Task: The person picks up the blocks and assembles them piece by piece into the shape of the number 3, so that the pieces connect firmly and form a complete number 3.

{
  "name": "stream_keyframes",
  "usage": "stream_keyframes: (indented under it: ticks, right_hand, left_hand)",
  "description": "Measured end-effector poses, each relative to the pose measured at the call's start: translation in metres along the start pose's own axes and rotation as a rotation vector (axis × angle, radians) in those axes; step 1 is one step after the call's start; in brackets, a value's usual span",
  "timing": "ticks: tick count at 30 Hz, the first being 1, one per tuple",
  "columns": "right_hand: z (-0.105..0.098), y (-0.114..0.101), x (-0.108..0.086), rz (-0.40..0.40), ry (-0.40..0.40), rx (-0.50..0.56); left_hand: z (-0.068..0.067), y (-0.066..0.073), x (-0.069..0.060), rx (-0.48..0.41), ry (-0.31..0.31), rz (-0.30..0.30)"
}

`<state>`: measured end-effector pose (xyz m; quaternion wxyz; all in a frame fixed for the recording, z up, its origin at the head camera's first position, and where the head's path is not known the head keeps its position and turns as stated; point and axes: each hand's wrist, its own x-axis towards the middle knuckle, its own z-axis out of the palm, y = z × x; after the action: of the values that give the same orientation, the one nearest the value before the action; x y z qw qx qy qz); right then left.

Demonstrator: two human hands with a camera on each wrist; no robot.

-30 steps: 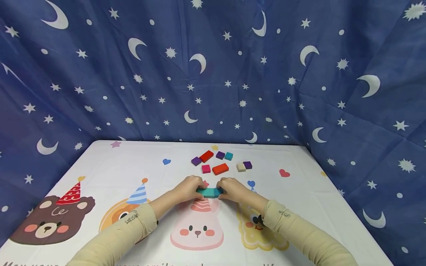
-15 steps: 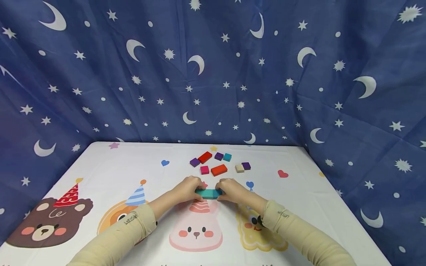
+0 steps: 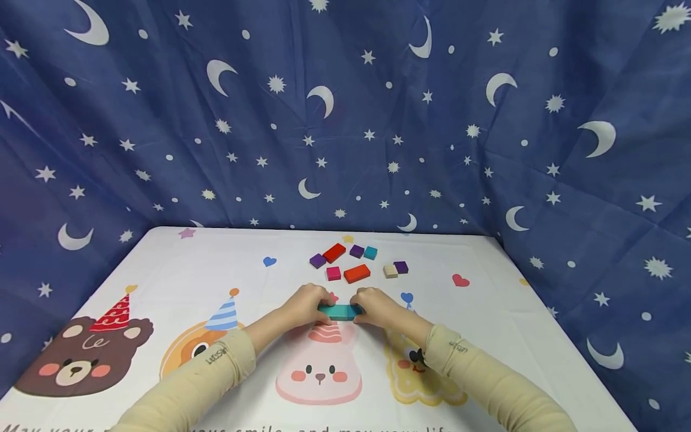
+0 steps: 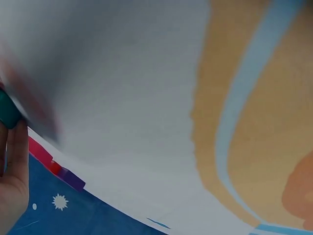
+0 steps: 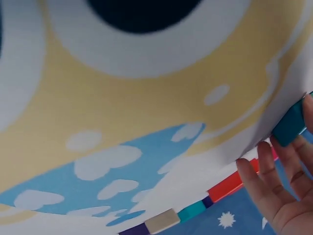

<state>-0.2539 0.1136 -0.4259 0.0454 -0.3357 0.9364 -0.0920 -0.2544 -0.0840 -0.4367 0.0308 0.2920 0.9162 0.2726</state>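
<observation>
Two blocks meet end to end above the printed rabbit in the head view: a longer teal block and a darker blue-teal block. My left hand grips the left end of the teal one between thumb and fingers. At the opposite end, my right hand pinches the darker one. The left wrist view catches a corner of the teal block by the left fingers. In the right wrist view the darker block sits between thumb and fingertips. Both blocks are partly covered by the hands.
Behind the hands lie loose blocks: red-orange, red, pink, cream, turquoise and several purple ones. A white printed cloth covers the table. A blue star-patterned curtain hangs behind.
Both hands keep the same hold on the two blocks, which stay in place. Only the head view shifts slightly.
</observation>
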Motion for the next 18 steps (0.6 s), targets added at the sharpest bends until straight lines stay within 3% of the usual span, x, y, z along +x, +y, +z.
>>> stream_keyframes:
  ticks: [5,10,18]
  right_hand:
    - [-0.0054,0.0025,0.0044,-0.018,-0.026,0.043]
    - [-0.0073,0.0033,0.0072,-0.011,-0.042,0.04]
    - [-0.0083,0.0022,0.0095,-0.027,-0.046,0.043]
  left_hand:
    - [-0.0009,-0.0019,0.0022,-0.068,0.012,-0.032]
    - [-0.0027,0.0001,0.0043,-0.066,-0.013,-0.032]
    - [-0.0009,0.004,0.0053,-0.079,-0.04,-0.091]
